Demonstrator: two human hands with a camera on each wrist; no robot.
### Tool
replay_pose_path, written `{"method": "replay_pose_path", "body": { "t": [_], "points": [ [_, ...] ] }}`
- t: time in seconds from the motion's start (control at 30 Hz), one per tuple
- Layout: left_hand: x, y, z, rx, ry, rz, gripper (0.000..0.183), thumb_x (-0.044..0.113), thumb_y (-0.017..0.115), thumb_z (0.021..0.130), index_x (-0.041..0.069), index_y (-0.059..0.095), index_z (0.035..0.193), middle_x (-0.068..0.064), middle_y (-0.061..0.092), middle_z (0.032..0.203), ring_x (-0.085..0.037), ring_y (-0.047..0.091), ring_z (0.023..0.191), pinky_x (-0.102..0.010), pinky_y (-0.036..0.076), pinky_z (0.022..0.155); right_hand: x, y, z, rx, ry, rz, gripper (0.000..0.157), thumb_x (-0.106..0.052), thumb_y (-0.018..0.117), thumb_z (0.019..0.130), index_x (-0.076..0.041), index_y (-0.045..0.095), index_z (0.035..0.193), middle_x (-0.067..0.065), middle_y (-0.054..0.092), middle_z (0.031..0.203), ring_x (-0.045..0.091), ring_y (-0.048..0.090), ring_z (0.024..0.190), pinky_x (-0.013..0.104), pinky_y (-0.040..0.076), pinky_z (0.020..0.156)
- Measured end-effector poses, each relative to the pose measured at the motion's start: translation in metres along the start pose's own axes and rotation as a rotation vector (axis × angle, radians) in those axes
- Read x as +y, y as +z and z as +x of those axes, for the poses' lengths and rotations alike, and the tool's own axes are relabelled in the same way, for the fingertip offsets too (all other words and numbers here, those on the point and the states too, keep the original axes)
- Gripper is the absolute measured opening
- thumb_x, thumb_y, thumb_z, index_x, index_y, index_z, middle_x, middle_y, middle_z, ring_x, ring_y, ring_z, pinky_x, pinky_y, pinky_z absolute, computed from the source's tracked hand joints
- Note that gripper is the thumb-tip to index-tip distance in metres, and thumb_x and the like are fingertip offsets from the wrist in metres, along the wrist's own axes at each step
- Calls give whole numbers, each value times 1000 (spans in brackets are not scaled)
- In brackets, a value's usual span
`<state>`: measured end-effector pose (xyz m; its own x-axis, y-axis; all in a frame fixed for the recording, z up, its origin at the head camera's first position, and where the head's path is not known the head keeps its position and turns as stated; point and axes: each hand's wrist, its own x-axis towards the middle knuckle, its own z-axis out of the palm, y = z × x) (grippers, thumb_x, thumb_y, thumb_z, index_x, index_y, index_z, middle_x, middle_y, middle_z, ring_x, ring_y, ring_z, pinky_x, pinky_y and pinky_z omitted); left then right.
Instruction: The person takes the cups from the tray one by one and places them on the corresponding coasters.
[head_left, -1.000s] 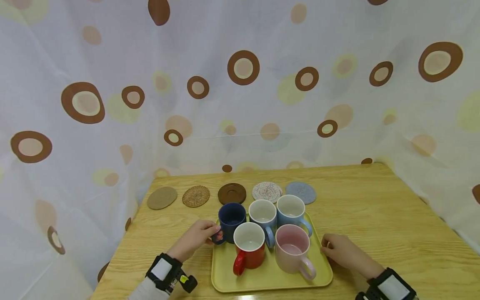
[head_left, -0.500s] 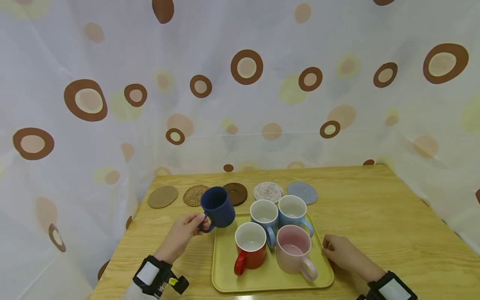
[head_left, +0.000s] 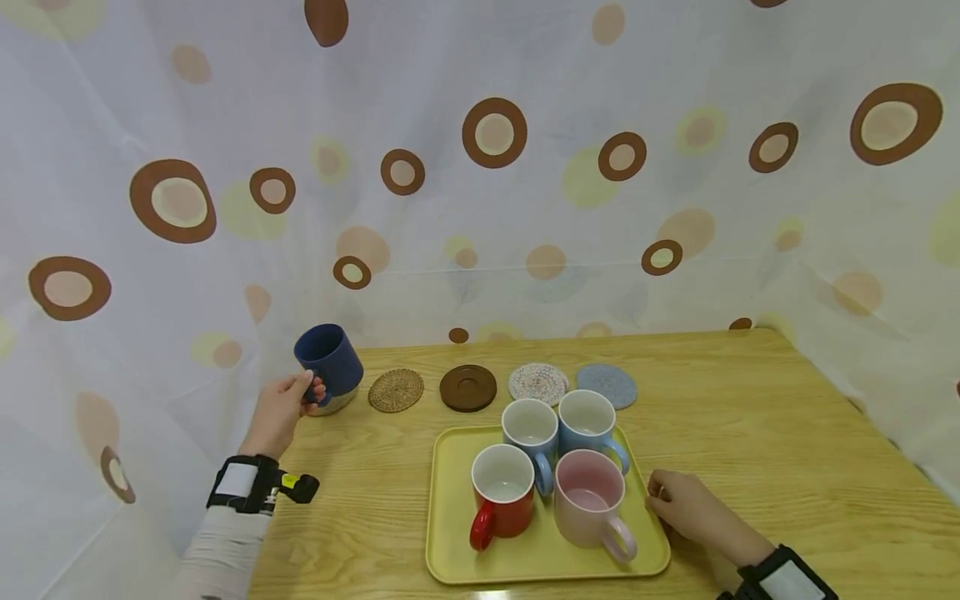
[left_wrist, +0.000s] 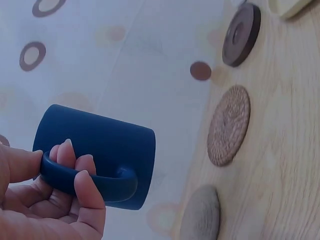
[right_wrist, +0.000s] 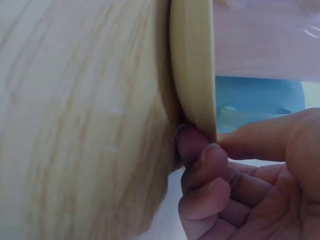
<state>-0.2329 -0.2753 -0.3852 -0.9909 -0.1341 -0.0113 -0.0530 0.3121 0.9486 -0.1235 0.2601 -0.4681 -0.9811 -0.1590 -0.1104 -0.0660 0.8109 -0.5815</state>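
Observation:
My left hand grips the handle of a navy blue mug, held in the air over the beige round coaster at the far left. In the left wrist view, fingers curl through the handle of the mug, and a gap shows between it and the coaster. At the right edge of a yellow tray, my right hand pinches the rim, thumb on the inside and curled fingers outside. On the tray stand a red mug, a pink mug and two light blue mugs.
Along the back of the table lie a woven brown coaster, a dark wooden coaster, a speckled white coaster and a grey-blue coaster. A patterned curtain hangs behind and at both sides of the wooden table.
My left hand has lifted the navy mug off the tray and carried it left and back, over the beige coaster. My right hand has stayed at the tray's edge.

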Motion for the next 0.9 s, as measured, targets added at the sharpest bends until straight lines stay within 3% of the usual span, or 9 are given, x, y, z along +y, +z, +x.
{"method": "replay_pose_path", "body": {
  "t": [0.27,0.43,0.7,0.9],
  "points": [
    [-25,-5,34,157,-89,21,47,30,38,106,-10,54,125,5,62,90,2,59,76,-18,53,71,-1,0,-2,-5,4,7,7,-5,61,89,-6,56,84,0,53,67,13,47,60,22,38,52],
    [-41,-1,47,193,-148,4,45,27,38,106,-10,55,123,4,62,88,2,57,73,-19,52,69,0,1,-2,-2,12,14,6,-5,61,89,-5,56,85,0,53,68,12,47,59,22,38,52],
    [-60,2,52,227,-148,52,45,25,38,106,-13,59,118,-4,67,88,1,56,70,-18,52,65,2,3,-4,22,-17,6,8,-5,62,89,-6,56,84,-1,51,66,10,45,57,21,36,51],
    [-61,3,51,227,-137,66,46,27,39,105,-13,60,118,-8,68,93,0,57,70,-20,54,67,3,4,-4,20,-7,17,7,-5,61,88,-6,56,85,-1,51,65,11,46,56,21,37,49]
  ]
}}
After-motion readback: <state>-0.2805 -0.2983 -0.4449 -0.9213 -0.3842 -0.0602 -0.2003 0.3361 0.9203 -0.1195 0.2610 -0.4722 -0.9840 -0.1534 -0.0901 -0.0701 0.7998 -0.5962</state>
